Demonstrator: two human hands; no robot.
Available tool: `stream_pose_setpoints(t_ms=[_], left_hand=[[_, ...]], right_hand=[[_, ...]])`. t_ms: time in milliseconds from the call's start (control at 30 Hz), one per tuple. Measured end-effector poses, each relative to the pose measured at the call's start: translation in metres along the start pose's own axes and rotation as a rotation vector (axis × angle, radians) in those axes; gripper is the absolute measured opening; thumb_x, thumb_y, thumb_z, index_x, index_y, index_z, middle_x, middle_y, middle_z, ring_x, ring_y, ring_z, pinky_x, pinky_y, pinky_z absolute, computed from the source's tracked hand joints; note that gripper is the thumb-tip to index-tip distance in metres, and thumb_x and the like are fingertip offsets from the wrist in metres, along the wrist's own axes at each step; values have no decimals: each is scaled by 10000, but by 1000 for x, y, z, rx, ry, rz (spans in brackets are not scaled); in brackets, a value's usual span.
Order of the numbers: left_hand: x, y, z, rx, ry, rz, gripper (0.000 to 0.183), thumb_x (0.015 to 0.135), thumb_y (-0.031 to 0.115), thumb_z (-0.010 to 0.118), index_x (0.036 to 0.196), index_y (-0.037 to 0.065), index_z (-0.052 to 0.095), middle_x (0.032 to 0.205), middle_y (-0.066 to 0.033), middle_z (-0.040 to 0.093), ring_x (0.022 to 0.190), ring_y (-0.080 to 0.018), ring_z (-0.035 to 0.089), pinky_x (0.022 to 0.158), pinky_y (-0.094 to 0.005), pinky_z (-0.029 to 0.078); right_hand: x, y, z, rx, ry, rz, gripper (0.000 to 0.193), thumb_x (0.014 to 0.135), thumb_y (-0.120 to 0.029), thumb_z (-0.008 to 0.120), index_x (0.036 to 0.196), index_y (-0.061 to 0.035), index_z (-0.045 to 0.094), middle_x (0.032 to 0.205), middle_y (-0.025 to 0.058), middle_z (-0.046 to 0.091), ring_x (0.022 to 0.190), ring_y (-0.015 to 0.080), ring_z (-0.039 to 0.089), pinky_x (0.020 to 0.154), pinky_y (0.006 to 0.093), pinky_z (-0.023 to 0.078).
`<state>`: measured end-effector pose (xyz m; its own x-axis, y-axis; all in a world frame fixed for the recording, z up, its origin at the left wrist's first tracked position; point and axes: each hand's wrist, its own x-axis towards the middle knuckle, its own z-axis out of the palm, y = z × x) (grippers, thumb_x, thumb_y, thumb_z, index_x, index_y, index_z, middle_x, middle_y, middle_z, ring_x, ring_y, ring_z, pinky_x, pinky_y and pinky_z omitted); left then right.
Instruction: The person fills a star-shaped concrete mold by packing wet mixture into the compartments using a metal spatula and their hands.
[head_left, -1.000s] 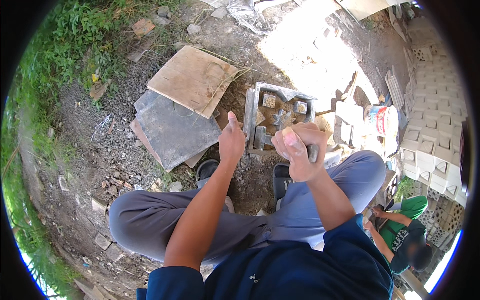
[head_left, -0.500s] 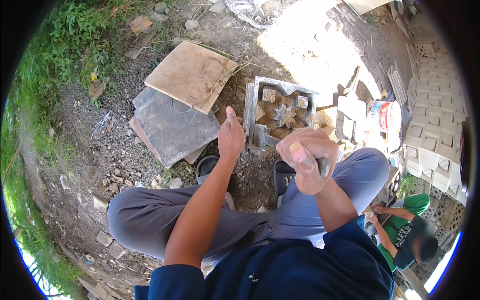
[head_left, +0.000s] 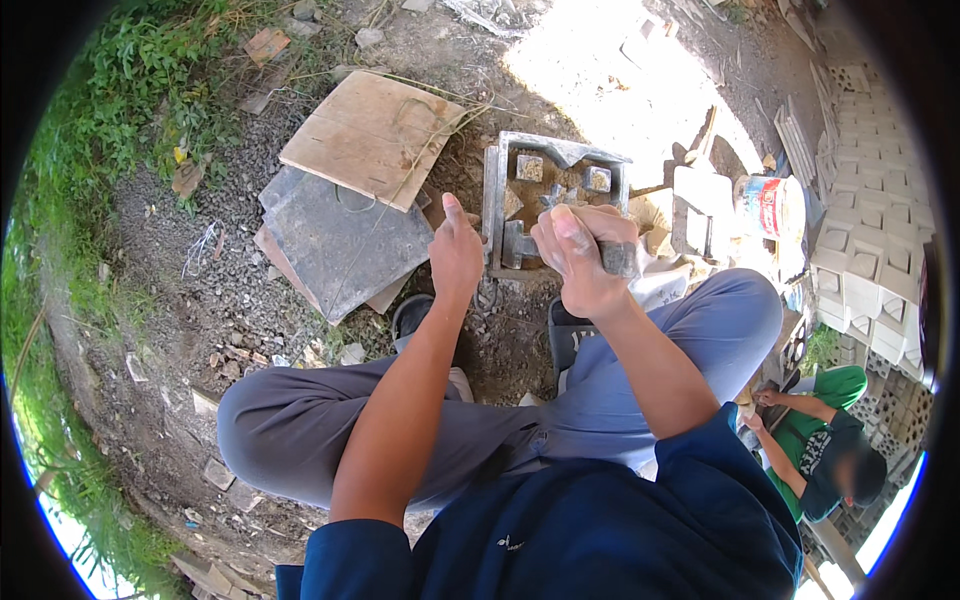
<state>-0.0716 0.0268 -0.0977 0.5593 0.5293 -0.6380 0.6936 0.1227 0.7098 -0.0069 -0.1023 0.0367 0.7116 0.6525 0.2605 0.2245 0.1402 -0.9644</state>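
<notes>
A grey metal mould (head_left: 624,172) with several small raised blocks and a star-shaped piece in its middle lies on the ground before my feet. Sandy material fills the gaps between the blocks. My left hand (head_left: 457,258) is closed at the mould's near left side, thumb pointing up; its fingers are mostly hidden. Over the mould's near right part, my right hand (head_left: 582,258) is wrapped round a dark, blunt-ended handle (head_left: 619,260). The hand covers the rest of that tool, so its kind cannot be told.
Left of the mould, a wooden board (head_left: 370,135) rests on a dark flat slab (head_left: 345,245). A white bucket (head_left: 770,207) with a coloured label stands right. Pale patterned blocks (head_left: 870,240) are stacked farther right. A co-worker (head_left: 820,450) in green trousers sits at lower right.
My right hand has moved slightly up and left over the mould, its grip turned so the handle's end points right. The left hand stays at the mould's side. The whole view has shifted a little.
</notes>
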Motion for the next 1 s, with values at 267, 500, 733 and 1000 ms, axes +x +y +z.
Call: stream_pose_setpoints(t_ms=[267, 500, 733, 1000], left_hand=[[-1, -1, -6, -77, 74, 37, 885, 1009, 652, 165, 1054, -61, 686, 820, -223, 707, 894, -352, 676, 874, -438, 475], [11, 4, -16, -225, 94, 101, 679, 1045, 525, 308, 1046, -42, 683, 846, -178, 725, 748, -222, 698, 675, -342, 551], [-1, 5, -21, 4, 81, 378, 193, 963, 110, 574, 1057, -19, 682, 887, -141, 741, 787, -194, 718, 704, -299, 561], [-2, 1, -18, 206, 40, 512, 208, 918, 77, 605, 1102, 19, 685, 920, -112, 749, 785, -176, 717, 725, -302, 545]], right_hand=[[1, -27, 14, -149, -112, -239, 417, 1004, -137, 517, 618, -8, 430, 504, 48, 368, 398, 157, 324, 401, 332, 266], [6, -42, -34, 348, 41, -61, 580, 1038, -478, 372, 596, -102, 355, 500, -12, 332, 448, 94, 271, 402, 248, 237], [-9, -49, -71, 398, 124, -51, 548, 958, -417, 465, 554, -70, 337, 507, 13, 333, 478, 126, 314, 475, 288, 218], [-19, -55, -73, 307, -66, -147, 573, 908, -391, 549, 536, -60, 265, 475, 16, 237, 430, 144, 219, 447, 324, 150]])
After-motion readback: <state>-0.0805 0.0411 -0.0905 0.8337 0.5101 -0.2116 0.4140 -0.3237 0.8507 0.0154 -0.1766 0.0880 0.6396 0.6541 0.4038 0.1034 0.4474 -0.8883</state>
